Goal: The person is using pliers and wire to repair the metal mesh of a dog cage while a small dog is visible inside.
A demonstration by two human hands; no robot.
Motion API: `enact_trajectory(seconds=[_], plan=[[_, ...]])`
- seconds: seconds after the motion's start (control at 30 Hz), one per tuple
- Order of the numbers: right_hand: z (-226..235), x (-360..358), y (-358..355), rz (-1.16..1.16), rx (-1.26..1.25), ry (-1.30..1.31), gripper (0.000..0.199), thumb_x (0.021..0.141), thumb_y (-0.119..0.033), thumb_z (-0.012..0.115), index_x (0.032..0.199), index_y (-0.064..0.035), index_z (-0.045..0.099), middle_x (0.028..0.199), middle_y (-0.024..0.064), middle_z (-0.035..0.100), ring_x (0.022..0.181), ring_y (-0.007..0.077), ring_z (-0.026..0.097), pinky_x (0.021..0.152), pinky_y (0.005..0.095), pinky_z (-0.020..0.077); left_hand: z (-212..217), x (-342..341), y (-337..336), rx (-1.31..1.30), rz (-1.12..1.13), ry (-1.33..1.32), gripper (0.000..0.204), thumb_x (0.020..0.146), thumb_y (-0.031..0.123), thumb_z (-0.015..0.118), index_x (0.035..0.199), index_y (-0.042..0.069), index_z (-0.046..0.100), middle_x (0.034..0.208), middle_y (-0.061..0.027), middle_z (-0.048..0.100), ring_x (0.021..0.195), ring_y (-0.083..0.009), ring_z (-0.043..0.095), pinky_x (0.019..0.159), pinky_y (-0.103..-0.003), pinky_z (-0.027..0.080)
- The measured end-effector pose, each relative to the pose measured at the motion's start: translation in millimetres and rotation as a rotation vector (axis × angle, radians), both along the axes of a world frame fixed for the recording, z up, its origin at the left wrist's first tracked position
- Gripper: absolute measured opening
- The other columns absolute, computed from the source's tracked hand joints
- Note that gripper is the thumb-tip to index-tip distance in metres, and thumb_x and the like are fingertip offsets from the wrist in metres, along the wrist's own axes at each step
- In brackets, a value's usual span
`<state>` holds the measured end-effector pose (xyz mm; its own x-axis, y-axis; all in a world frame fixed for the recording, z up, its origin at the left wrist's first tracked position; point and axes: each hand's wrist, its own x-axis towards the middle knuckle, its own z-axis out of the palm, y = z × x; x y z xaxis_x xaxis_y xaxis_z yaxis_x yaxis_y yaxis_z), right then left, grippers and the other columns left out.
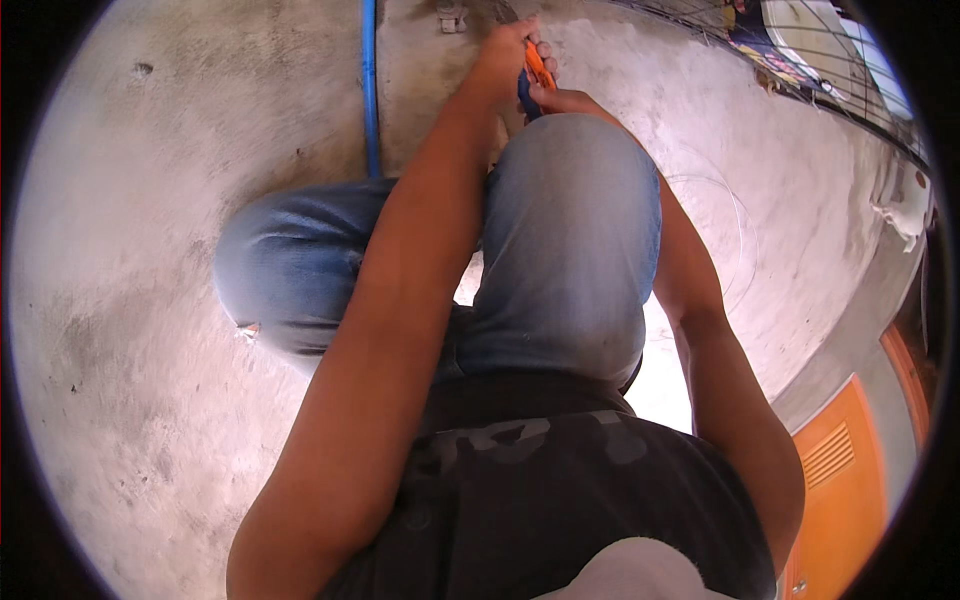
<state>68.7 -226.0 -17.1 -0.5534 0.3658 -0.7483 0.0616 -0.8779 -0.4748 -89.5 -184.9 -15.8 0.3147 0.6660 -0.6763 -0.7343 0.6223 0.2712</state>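
Observation:
I crouch on a concrete floor, my jeans-clad knees filling the middle of the view. My left hand (508, 58) reaches forward past my raised knee and closes around an orange and blue handled tool (535, 76). My right hand (566, 100) comes round the other side of the knee and meets the same tool from below; most of it is hidden behind the knee. The tool's working end is out of sight behind the hands.
A blue pipe (370, 80) runs along the floor beside a small metal fitting (451, 15). A thin wire loop (735, 230) lies on the concrete at right. Wire mesh (790, 50) stands at upper right; orange doors (850, 480) at lower right.

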Motion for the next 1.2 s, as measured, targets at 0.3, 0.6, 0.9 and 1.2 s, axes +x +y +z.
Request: enact_trajectory(seconds=[0.3, 0.6, 0.9, 1.2], plan=[[-41, -17, -7, 0.186, 0.735, -0.014, 0.030, 0.089, -0.012, 0.061, 0.115, 0.0011, 0.058, 0.097, 0.0079, 0.064, 0.086, 0.0136, 0.062, 0.075, 0.0275, 0.0482, -91, -14, 33, 0.023, -0.421, 1.437, 0.039, 0.083, 0.033, 0.063, 0.097, -0.003, 0.067, 0.106, -0.0303, 0.065, 0.099, -0.0379, 0.066, 0.078, -0.041, 0.052], [-8, -14, -33, -0.326, 0.322, 0.498, 0.027, 0.088, -0.010, 0.060, 0.113, 0.0003, 0.060, 0.099, 0.0093, 0.065, 0.088, 0.0147, 0.062, 0.077, 0.0251, 0.0476, 24, -14, -6, -0.005, 0.132, 0.352, 0.038, 0.086, 0.034, 0.069, 0.095, -0.002, 0.059, 0.084, -0.0150, 0.065, 0.091, -0.0318, 0.067, 0.075, -0.043, 0.054], [29, -6, 0, -0.145, -0.167, 0.089, 0.038, 0.086, -0.021, 0.066, 0.116, -0.0006, 0.058, 0.100, 0.0094, 0.066, 0.089, 0.0165, 0.066, 0.076, 0.0273, 0.0505, 11, -3, 6, -0.009, 0.021, -0.002, 0.027, 0.095, 0.026, 0.056, 0.078, 0.010, 0.041, 0.071, -0.0053, 0.050, 0.066, -0.0226, 0.051, 0.067, -0.040, 0.048], [36, -34, -5, 0.333, 0.592, -0.679, 0.040, 0.079, -0.019, 0.069, 0.112, -0.0006, 0.058, 0.097, 0.0132, 0.067, 0.090, 0.0222, 0.066, 0.080, 0.0358, 0.0498, -38, 14, 19, 0.011, -0.269, 1.099, 0.014, 0.088, 0.016, 0.055, 0.091, 0.004, 0.062, 0.077, -0.0119, 0.061, 0.069, -0.0253, 0.061, 0.061, -0.040, 0.051]])
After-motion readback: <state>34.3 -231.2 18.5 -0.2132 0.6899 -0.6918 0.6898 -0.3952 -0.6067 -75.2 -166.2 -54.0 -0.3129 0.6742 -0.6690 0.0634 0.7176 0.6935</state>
